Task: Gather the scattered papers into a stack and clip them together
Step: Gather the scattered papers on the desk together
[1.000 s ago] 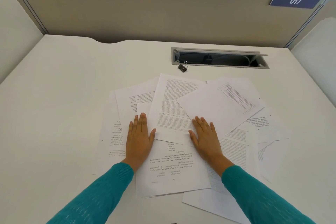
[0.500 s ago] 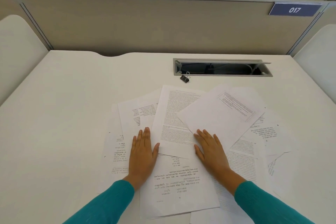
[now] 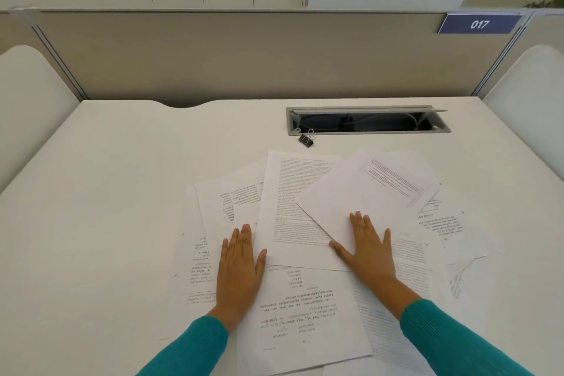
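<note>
1. Two hands flat on the mess in the head view, palms down. Left hand (image 3: pixel 239 265) with fingers straight and close together, thumb out to the side, resting on a sheet at the left side of the pile. Gripping nothing.
2. Right hand (image 3: pixel 366 247) same deal: fingers straight and slightly spread, pressing down on the near corner of the blank-looking top sheet (image 3: pixel 360 189). Not pinching or holding anything either. Teal sleeves (image 3: pixel 457 342) on both arms, coming in from the bottom edge.
3. Readable writing: just "017" in white on the blue plate (image 3: pixel 479 24) at the top right of the partition (image 3: pixel 244 55). Print on the pages way too small and blurry to read, some of it upside down from this angle.
4. Scattered papers (image 3: pixel 305 253) fanned out loosely across the middle of the white desk (image 3: pixel 91 192), overlapping at all sorts of angles, a few poking out on the right. White sheets, mostly black text blocks, one turned nearly diagonal.
5. Black binder clip (image 3: pixel 306 140) with silver handles sitting on the bare desk beyond the pile, just beside the left end of the cable slot (image 3: pixel 366 120), not touching any page. Well apart from both hands.
</note>
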